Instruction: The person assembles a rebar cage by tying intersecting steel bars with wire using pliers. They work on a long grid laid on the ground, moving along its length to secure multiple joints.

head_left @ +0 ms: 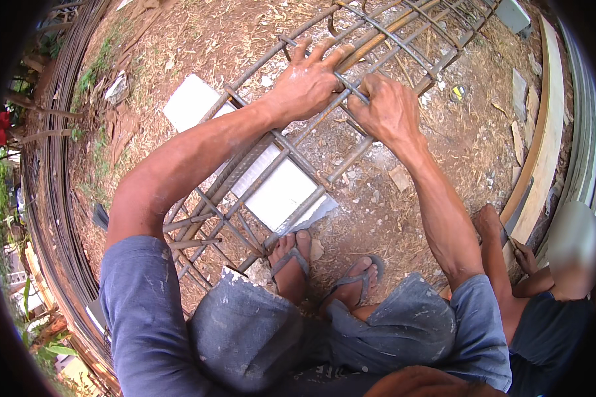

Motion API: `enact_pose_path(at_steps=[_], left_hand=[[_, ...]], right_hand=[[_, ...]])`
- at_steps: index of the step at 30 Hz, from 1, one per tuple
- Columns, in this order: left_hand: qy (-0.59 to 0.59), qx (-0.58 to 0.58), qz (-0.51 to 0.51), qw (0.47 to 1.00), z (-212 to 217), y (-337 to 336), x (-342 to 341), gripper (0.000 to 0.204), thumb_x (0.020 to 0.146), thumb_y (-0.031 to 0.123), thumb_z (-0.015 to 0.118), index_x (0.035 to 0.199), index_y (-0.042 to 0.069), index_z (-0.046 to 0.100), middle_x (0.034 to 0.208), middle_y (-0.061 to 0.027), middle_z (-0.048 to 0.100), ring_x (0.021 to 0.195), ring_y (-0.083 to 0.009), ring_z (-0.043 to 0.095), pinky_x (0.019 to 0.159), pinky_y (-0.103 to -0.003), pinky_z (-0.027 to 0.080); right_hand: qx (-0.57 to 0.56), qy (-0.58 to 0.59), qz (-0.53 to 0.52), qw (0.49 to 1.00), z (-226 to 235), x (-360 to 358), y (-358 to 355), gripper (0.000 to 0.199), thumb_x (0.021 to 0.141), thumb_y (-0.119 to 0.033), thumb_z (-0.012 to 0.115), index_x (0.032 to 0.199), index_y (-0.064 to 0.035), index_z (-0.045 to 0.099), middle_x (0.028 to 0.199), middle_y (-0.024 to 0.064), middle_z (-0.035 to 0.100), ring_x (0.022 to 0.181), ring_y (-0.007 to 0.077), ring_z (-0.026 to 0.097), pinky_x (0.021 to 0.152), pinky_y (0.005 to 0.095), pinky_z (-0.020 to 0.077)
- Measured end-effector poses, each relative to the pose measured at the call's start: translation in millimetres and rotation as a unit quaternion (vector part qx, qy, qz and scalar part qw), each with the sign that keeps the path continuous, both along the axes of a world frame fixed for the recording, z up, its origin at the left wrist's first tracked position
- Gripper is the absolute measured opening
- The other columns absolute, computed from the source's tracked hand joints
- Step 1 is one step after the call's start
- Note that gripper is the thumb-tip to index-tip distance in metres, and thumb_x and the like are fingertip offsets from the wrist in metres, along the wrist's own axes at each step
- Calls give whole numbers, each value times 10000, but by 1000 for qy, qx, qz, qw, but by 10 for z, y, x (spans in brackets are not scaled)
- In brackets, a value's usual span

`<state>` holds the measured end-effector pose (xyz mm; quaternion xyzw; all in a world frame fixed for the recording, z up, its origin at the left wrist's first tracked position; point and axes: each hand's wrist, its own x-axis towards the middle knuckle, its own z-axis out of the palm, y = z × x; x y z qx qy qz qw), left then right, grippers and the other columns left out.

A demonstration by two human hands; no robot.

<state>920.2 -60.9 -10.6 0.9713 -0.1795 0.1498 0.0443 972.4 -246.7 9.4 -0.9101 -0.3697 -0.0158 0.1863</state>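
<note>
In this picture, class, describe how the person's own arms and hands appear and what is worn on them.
Both arms are bare from the short sleeves down. The sleeves are grey-blue cloth, dusty and flecked with pale spots. The left hand and right hand wear no gloves; no watch or rings show. Both hands look dusty.

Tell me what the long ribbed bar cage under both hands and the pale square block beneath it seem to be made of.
The bar cage: steel reinforcing rod, apparently; grey-brown, dull, ribbed, rust-tinged. The left hand rests on it; the right hand grips a crossbar. The pale square block: probably concrete or light masonry; flat, matte, off-white, chipped corner.
</note>
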Motion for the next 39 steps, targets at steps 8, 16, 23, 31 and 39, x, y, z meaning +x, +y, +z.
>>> enact_pose_path(at_steps=[8, 16, 23, 31, 39], left_hand=[[94, -109, 1, 990, 207, 79, -201, 157, 816, 159, 687, 933, 82, 759, 1415, -136, 440, 1393, -405, 284, 1151, -561, 269], [3, -126, 51, 991, 256, -38, -145, 172, 803, 147, 700, 941, 66, 762, 1312, -114, 511, 1302, -353, 389, 1098, -529, 304], [-76, -40, 0, 996, 305, 10, -102, 170, 738, 211, 780, 853, 86, 777, 1185, -60, 580, 1221, -291, 481, 1074, -516, 319], [-146, -5, -9, 989, 231, -18, -95, 159, 770, 205, 764, 847, 68, 748, 1082, -57, 587, 1094, -251, 527, 1021, -483, 378], [47, -186, 117, 974, 388, -288, -242, 194, 802, 147, 708, 903, -14, 746, 1219, -135, 584, 1223, -338, 488, 1014, -471, 424]], right_hand=[[15, -1, -10, 1000, 41, -40, -22, 228, 824, -254, 673, 792, -31, 637, 661, 105, 616, 558, 211, 587, 502, 415, 459], [46, -7, -32, 998, 2, -82, -5, 260, 806, -281, 682, 809, -22, 658, 741, 154, 669, 630, 308, 652, 594, 465, 502], [-18, 33, -26, 999, 149, 28, 5, 234, 752, -299, 699, 765, -66, 690, 717, 152, 677, 632, 351, 647, 607, 484, 491], [23, -32, -57, 998, 28, -73, 54, 219, 727, -276, 717, 768, -63, 689, 696, 153, 676, 626, 340, 648, 605, 457, 494], [29, 349, -9, 937, 383, 393, -20, 79, 706, -120, 725, 684, -54, 687, 647, 11, 630, 610, 107, 531, 599, 311, 419]])
